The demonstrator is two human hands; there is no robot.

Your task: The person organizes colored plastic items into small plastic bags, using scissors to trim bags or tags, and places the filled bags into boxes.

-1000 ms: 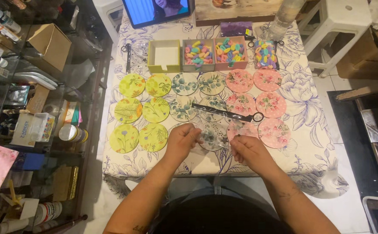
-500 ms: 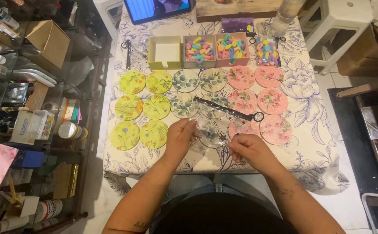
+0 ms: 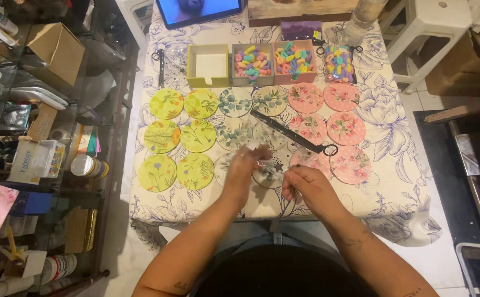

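My left hand [image 3: 243,171] and my right hand [image 3: 305,187] meet over the front middle of the table. Both pinch a small clear plastic bag with dark stars [image 3: 268,165]; my left fingers are blurred. Under the bag lie white round discs with green leaves [image 3: 234,102]. Yellow-green flowered discs [image 3: 197,136] fill the left three rows, and pink rose discs [image 3: 345,127] the right. Long black scissors [image 3: 290,132] lie slantwise across the discs just beyond my hands.
At the back stand an empty yellow box [image 3: 210,66], two boxes of colourful rings [image 3: 252,63], a clear tub of rings [image 3: 339,63] and a tablet [image 3: 201,11]. A glass shelf unit [image 3: 42,137] crowds the left; a white stool [image 3: 432,22] stands at the right.
My hands have come off the front discs and drawn together, lifting the clear starred bag between them. The discs and scissors have not moved.
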